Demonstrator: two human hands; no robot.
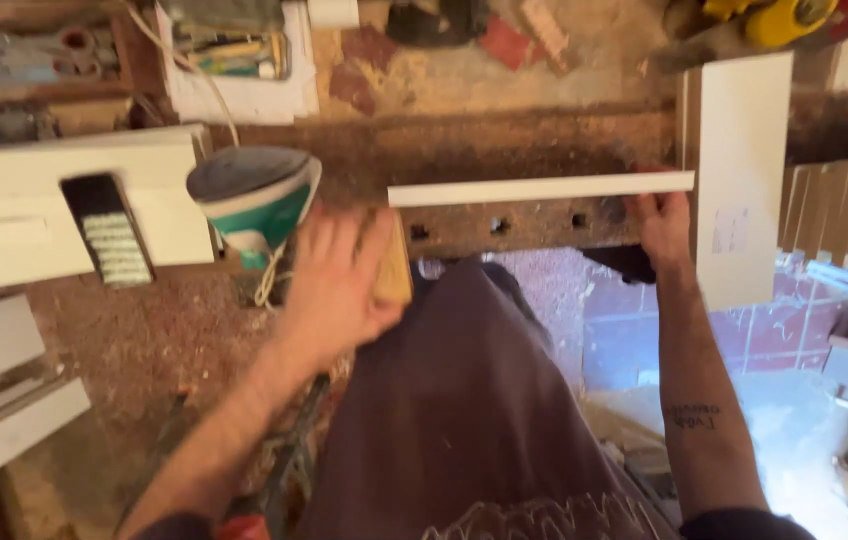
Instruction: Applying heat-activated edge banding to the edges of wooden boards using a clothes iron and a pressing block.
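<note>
Both hands, left hand (pixel 339 285) and right hand (pixel 666 225), grip white strip (pixel 539 188).

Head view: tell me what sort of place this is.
Most likely a woodworking shop. A sawdust-covered workbench carries a white strip, steadied by the right hand, while the left hand presses a wooden block by it. White panels and a clothes iron lie nearby.

Both forearms are bare, dark sleeves bunched near the elbows. The right forearm (pixel 701 400) bears a small dark tattoo below the right hand (pixel 666 226). A brownish-grey garment (pixel 454 400) covers the torso.
</note>
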